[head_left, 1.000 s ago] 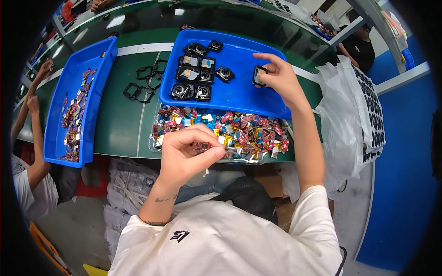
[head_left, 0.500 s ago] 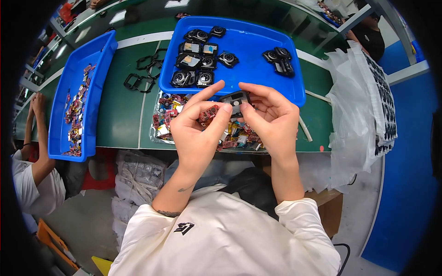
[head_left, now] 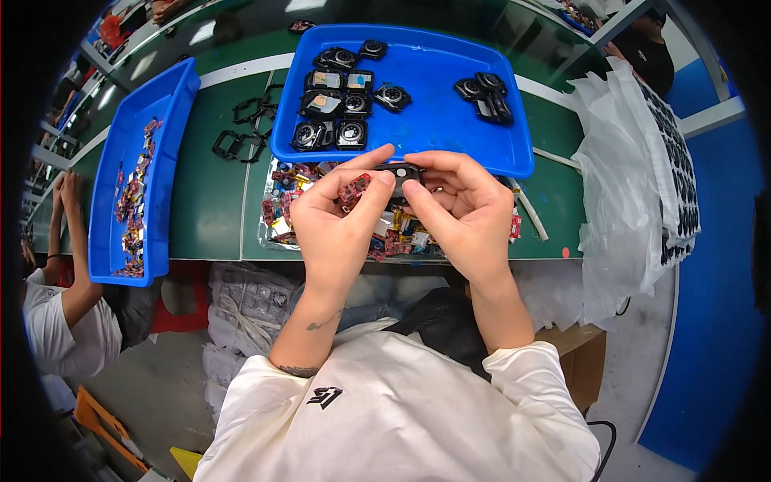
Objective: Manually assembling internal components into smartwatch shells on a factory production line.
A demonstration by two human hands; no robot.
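Between my two hands is a small black watch case, tilted, with a pale round spot on its face. My right hand grips it, thumb on the near face and fingers behind. The thumb and fingertips of my left hand press at its left side. A small red circuit board is tucked in my left hand, between thumb and fingers. Just beneath both hands lies a clear plastic tray heaped with red circuit boards and small silver and yellow parts, partly hidden by my hands.
Beyond my hands, a blue tray holds several black watch cases. Left of it lie black frames on the green table. A narrow blue bin holds more boards. White sheeting hangs at right; a co-worker's forearms are at left.
The watch case has shifted slightly left and tilted, showing less of its face. Both hands moved a little left with it, and the red circuit board stays in my left hand.
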